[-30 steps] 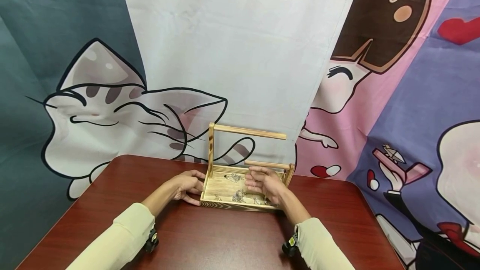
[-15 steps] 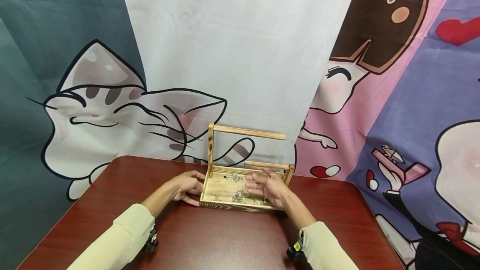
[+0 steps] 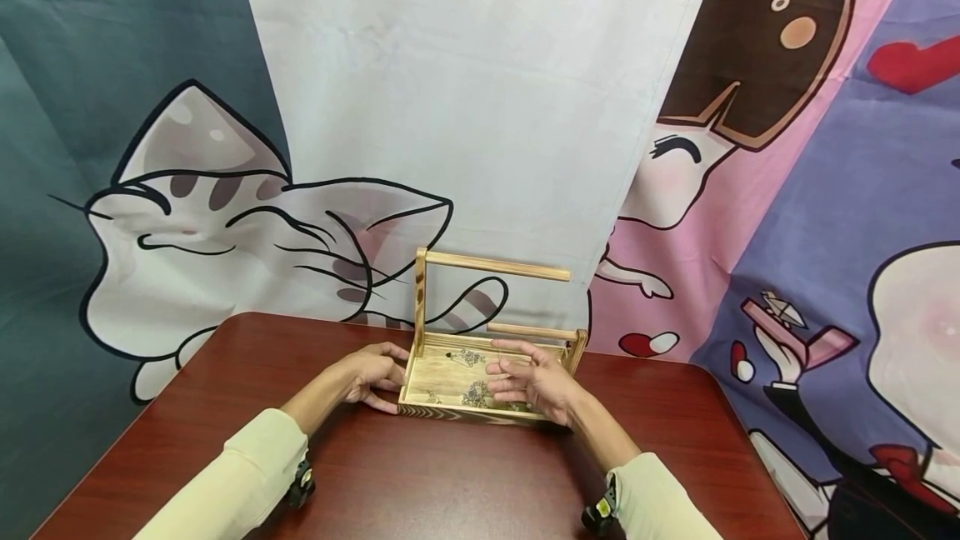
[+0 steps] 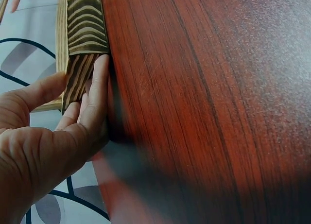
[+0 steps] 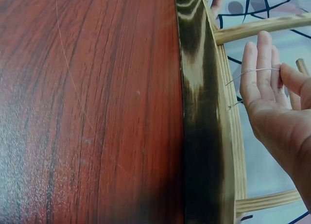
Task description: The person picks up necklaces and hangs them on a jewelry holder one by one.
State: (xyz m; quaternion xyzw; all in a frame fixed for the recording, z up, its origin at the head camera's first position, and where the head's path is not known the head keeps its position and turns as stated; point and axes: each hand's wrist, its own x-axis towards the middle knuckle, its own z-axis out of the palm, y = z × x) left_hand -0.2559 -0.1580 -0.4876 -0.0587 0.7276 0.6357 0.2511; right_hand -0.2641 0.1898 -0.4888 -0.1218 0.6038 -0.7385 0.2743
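A shallow wooden tray [image 3: 480, 416] with a dark-grained front stands at the far side of the table, dark intricate patches showing on its pale floor. My left hand [image 3: 373, 373] grips its left end, thumb at the upper rim and fingers low on the side in the left wrist view. Over the tray's right half is my right hand [image 3: 542, 382], palm turned inward and fingers mostly extended. In the right wrist view a thin pale strand [image 5: 262, 69] crosses those fingers and runs to the thumb tip, which pinches it.
A tall post with an upper wooden bar [image 3: 498, 266] rises from the tray's left. A lower bar [image 3: 532, 330] meets the short right post. The reddish-brown table [image 3: 450, 482] reaches back to a cartoon-printed cloth [image 3: 480, 90]. A camera sits on each wrist.
My right forearm has shifted slightly right and down, and the right index finger has lifted away from the other fingers. My left hand and the tray have stayed in place.
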